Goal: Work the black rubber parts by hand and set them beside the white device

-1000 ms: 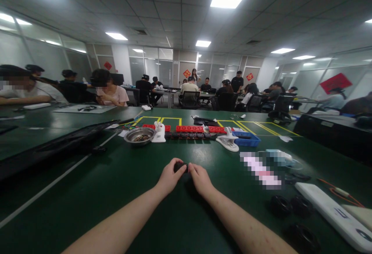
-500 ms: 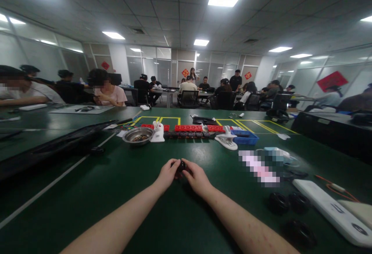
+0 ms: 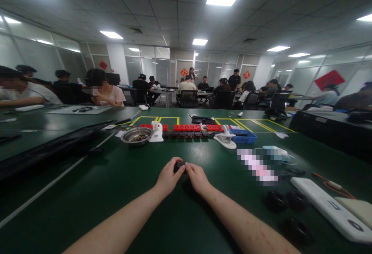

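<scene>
A small black part [image 3: 178, 166] sits between my two hands above the middle of the green table [image 3: 139, 215]. My left hand [image 3: 168, 175] is closed round it, with the thumb on the near side. The fingertips of my right hand [image 3: 197, 177] pinch at its right end. Fingers cover much of the part, so its exact kind cannot be made out. Beyond my hands stand a metal bowl [image 3: 125, 137] with small pieces in it, a white clip-like stand [image 3: 157, 133] and a second white stand [image 3: 225, 141].
Red trays [image 3: 188, 128] and a row of dark parts [image 3: 188, 134] lie ahead, beside a blue bin [image 3: 247, 137]. At right are several black ring-shaped pieces [image 3: 277, 201] and a long white device [image 3: 328, 207]. A long black object [image 3: 58, 143] lies left. People sit at tables behind.
The black part has turned in my fingers and sits more in my left hand. My right fingers have drawn together at its right end. The view has shifted slightly.
</scene>
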The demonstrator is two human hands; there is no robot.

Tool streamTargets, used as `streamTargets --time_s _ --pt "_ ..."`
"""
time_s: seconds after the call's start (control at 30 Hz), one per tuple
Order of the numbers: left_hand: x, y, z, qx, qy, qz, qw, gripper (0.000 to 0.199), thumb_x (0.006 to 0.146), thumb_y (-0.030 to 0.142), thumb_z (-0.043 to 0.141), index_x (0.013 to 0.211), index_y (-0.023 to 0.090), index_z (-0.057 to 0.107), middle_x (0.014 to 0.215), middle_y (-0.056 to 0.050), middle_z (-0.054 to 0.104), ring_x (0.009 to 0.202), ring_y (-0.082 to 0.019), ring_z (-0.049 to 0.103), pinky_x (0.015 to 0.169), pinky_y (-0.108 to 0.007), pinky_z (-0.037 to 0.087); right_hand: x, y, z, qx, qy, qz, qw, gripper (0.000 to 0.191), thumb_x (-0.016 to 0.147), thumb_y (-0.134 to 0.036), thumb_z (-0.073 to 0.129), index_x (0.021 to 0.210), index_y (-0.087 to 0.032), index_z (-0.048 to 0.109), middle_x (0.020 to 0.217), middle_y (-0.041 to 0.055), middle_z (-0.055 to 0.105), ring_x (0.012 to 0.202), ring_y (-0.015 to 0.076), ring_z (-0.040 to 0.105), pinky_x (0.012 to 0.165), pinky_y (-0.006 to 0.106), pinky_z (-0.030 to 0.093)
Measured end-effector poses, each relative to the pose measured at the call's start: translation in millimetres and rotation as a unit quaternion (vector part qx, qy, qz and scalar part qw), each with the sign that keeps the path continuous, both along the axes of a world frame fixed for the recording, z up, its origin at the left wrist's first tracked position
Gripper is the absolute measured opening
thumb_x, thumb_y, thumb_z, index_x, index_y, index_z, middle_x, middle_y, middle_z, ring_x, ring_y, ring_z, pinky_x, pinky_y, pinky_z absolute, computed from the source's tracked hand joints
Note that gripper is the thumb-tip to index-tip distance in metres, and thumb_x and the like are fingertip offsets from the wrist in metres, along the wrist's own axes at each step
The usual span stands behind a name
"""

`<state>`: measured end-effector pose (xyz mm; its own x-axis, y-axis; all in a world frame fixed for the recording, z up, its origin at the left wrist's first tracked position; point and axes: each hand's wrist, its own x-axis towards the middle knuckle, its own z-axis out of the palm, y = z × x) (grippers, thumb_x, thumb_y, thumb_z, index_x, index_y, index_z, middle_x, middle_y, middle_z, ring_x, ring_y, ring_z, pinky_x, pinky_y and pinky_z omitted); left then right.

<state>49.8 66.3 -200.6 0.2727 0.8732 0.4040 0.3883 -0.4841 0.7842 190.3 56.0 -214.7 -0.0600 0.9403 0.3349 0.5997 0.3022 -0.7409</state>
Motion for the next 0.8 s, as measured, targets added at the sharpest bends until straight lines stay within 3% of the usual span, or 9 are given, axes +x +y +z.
streamTargets --time_s 0.07,0.17,0.3,0.47,0.53,0.6,0.7,0.8 --pt "-0.4 1.2 -0.9 -0.008 -0.006 -0.005 1.0 0.03 0.076 0.042 0.043 0.093 0.019 0.051 0.088 -0.005 0.056 0.085 -0.02 0.052 0.077 -0.031 0.04 -0.7 -0.7 0.7 0.007 -0.002 0.002 1.0 0.037 0.085 -0.038 0.034 0.065 -0.014 0.054 0.061 0.0011 0.051 0.058 0.0112 0.046 0.053 0.02 0.033" --pt "-1.0 8.6 -6.4 -0.074 -0.041 -0.013 0.996 0.033 0.077 0.045 0.039 0.091 0.018 0.051 0.085 -0.005 0.055 0.078 -0.018 0.053 0.067 -0.028 0.044 -1.5 -3.4 3.1 0.03 -0.009 0.019 0.999 0.017 0.079 -0.028 0.048 0.084 -0.015 0.057 0.071 0.0015 0.055 0.064 0.0117 0.047 0.058 0.021 0.036" --pt "-1.2 21.2 -14.6 -0.176 -0.108 -0.031 0.978 0.038 0.074 0.051 0.039 0.082 0.016 0.051 0.073 -0.003 0.052 0.062 -0.015 0.051 0.048 -0.022 0.042 -2.8 -7.4 6.4 0.065 -0.029 0.055 0.996 0.033 0.071 -0.017 0.055 0.104 -0.019 0.051 0.081 0.0014 0.056 0.071 0.0129 0.049 0.066 0.023 0.038" --pt "-2.1 24.4 -16.4 -0.185 -0.134 -0.036 0.973 0.039 0.07 0.053 0.045 0.081 0.015 0.051 0.071 -0.002 0.052 0.059 -0.013 0.051 0.045 -0.02 0.041 -3.6 -9.4 7.3 0.067 -0.039 0.032 0.996 0.04 0.074 -0.027 0.054 0.113 -0.019 0.045 0.086 0.0031 0.056 0.074 0.0141 0.05 0.067 0.024 0.038" --pt "-2.9 21.3 -13.9 -0.172 -0.123 -0.032 0.977 0.038 0.071 0.052 0.044 0.083 0.016 0.051 0.074 -0.002 0.053 0.06 -0.014 0.052 0.046 -0.021 0.042 -2.5 -8.3 6.2 0.049 -0.034 0.001 0.998 0.036 0.079 -0.035 0.048 0.11 -0.018 0.047 0.08 0.0029 0.056 0.071 0.0139 0.05 0.064 0.023 0.038" --pt "-3.9 16.9 -10.0 -0.137 -0.091 -0.015 0.986 0.036 0.073 0.049 0.042 0.087 0.017 0.051 0.078 -0.004 0.055 0.066 -0.016 0.054 0.05 -0.024 0.043 -0.8 -5.6 4.2 0.028 -0.036 -0.021 0.999 0.03 0.083 -0.04 0.039 0.093 -0.017 0.054 0.073 0.002 0.055 0.067 0.0131 0.05 0.061 0.022 0.036" --pt "-4.9 9.5 -3.0 -0.045 -0.015 0.009 0.999 0.03 0.076 0.044 0.042 0.09 0.019 0.052 0.084 -0.004 0.056 0.078 -0.019 0.054 0.065 -0.028 0.043 1.1 -0.5 0.9 0.0 -0.028 -0.029 0.999 0.044 0.087 -0.043 0.027 0.067 -0.016 0.055 0.062 0.0006 0.053 0.061 0.0117 0.049 0.056 0.02 0.034" --pt "-4.6 3.5 2.6 0.01 0.03 -0.007 0.999 0.027 0.076 0.04 0.043 0.092 0.02 0.052 0.088 -0.005 0.057 0.084 -0.02 0.053 0.074 -0.03 0.04 0.3 2.2 -0.7 -0.007 -0.01 -0.028 1.0 0.046 0.086 -0.044 0.028 0.061 -0.015 0.053 0.056 -0.0004 0.049 0.056 0.0108 0.046 0.053 0.02 0.032"
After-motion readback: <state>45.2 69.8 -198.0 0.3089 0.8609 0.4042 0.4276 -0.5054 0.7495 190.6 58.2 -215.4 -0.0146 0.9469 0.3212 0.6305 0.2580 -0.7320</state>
